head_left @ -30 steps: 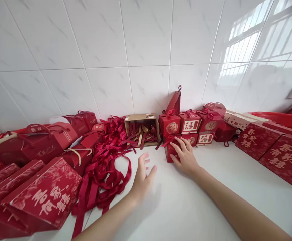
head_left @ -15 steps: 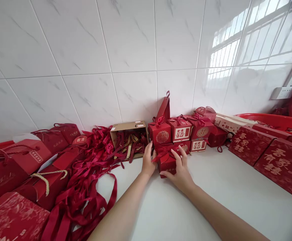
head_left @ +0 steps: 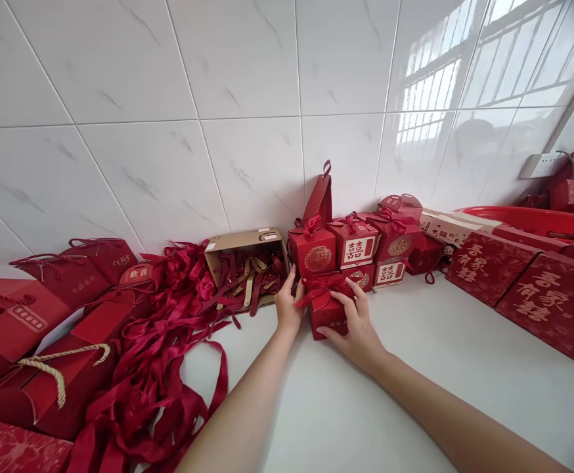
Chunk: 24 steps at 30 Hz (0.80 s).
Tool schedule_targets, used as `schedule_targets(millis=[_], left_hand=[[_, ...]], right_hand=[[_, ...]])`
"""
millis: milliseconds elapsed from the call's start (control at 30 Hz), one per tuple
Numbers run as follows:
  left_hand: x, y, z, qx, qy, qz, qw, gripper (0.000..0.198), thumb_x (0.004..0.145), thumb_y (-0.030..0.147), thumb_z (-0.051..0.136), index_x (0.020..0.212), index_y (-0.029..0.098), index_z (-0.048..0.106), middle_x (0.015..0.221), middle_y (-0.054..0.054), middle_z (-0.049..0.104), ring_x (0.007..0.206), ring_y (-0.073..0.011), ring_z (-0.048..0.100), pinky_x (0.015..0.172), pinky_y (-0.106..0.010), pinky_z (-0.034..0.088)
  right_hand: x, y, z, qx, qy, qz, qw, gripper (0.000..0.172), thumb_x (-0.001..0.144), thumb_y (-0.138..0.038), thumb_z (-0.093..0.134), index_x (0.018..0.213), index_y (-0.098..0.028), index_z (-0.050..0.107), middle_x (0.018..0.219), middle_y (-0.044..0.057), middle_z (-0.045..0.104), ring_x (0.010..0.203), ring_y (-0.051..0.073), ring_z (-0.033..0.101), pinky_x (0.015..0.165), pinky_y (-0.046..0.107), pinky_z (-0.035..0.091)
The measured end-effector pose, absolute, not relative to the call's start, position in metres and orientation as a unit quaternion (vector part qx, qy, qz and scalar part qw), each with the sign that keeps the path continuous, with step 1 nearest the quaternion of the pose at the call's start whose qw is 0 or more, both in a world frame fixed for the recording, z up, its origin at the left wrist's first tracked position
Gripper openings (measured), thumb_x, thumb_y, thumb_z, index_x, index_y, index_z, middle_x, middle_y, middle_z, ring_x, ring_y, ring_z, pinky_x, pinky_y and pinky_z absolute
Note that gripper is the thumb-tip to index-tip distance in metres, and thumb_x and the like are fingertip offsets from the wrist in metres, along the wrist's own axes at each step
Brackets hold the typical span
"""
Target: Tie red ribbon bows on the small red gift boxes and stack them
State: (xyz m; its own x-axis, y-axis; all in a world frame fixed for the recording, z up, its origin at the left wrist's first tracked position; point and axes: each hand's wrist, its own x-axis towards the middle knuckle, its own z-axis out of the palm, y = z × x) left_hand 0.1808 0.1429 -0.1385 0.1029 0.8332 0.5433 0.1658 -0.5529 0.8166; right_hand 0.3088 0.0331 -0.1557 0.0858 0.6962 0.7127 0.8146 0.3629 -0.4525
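A small red gift box (head_left: 327, 316) with a ribbon bow (head_left: 322, 289) on top stands on the white table, held between both hands. My left hand (head_left: 288, 305) grips its left side, with some fingers hidden behind it. My right hand (head_left: 358, 326) clasps the right side, thumb at the front and fingers by the top edge. Directly behind are stacked gift boxes, among them a red box with a round gold emblem (head_left: 318, 258) and a box with a white character panel (head_left: 358, 251).
Loose red ribbons (head_left: 169, 355) spread over the left of the table. An open cardboard box (head_left: 213, 248) of straps lies on its side by the tiled wall. Handled gift boxes (head_left: 77, 364) crowd the left. Larger red boxes (head_left: 548, 299) and a red basin (head_left: 518, 220) stand right.
The view has shifted slightly, so the surroundings sit a little differently in frame. Both hands stay on the red gift box, with little movement.
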Motion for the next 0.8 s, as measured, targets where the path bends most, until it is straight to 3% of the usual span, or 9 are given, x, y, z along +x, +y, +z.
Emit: schedule_targets(millis=[333, 633, 800], left_hand=[[0.1814, 0.1479, -0.1328, 0.639, 0.408, 0.593, 0.272, 0.030, 0.084, 0.036, 0.059, 0.106, 0.019, 0.071, 0.110, -0.005, 0.071, 0.101, -0.0249, 0.067, 0.094, -0.039, 0.051], [0.1817, 0.1461, -0.1354, 0.680, 0.372, 0.563, 0.287, 0.031, 0.089, 0.032, 0.050, 0.110, 0.018, 0.068, 0.114, -0.006, 0.069, 0.106, -0.0225, 0.065, 0.094, -0.035, 0.050], [0.1796, 0.1427, -0.1386, 0.698, 0.370, 0.552, 0.266, 0.033, 0.091, 0.031, 0.045, 0.119, 0.020, 0.058, 0.116, -0.007, 0.067, 0.102, -0.0215, 0.065, 0.089, -0.034, 0.051]], right_hand=[[0.3103, 0.0319, -0.1550, -0.561, -0.677, -0.068, 0.473, 0.058, 0.079, -0.037, 0.066, 0.128, -0.024, 0.037, 0.146, 0.015, 0.017, 0.135, 0.032, 0.029, 0.107, 0.054, 0.036], [0.3107, 0.0322, -0.1554, -0.562, -0.679, -0.058, 0.469, 0.059, 0.080, -0.036, 0.065, 0.129, -0.025, 0.036, 0.147, 0.014, 0.014, 0.137, 0.032, 0.027, 0.107, 0.053, 0.037], [0.3151, 0.0364, -0.1582, -0.551, -0.655, -0.097, 0.507, 0.084, 0.075, -0.040, 0.069, 0.140, -0.026, 0.018, 0.147, 0.016, 0.012, 0.139, 0.034, 0.021, 0.106, 0.056, 0.035]])
